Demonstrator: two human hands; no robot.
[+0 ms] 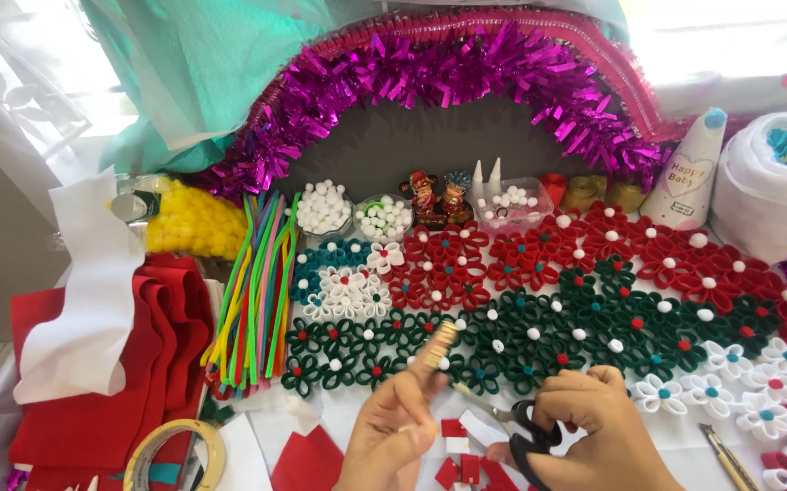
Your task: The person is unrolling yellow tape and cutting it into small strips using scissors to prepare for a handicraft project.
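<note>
Left hand (391,427) pinching a small wooden stick (436,348), long axis tilted up and away; right hand (598,427) closed on black scissors (522,429), blades aimed left toward the stick's base.

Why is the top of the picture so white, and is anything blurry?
Head view: daylight through the curtain washes the top corners white; the left hand and its ridged stick look slightly soft; the felt flowers stay sharp and evenly lit.

At lower centre, the left hand (391,427) pinches a small tan ridged piece (438,345); the right hand (598,427) holds black scissors (528,432) above red felt scraps (461,459), below rows of felt flowers (539,309).
</note>
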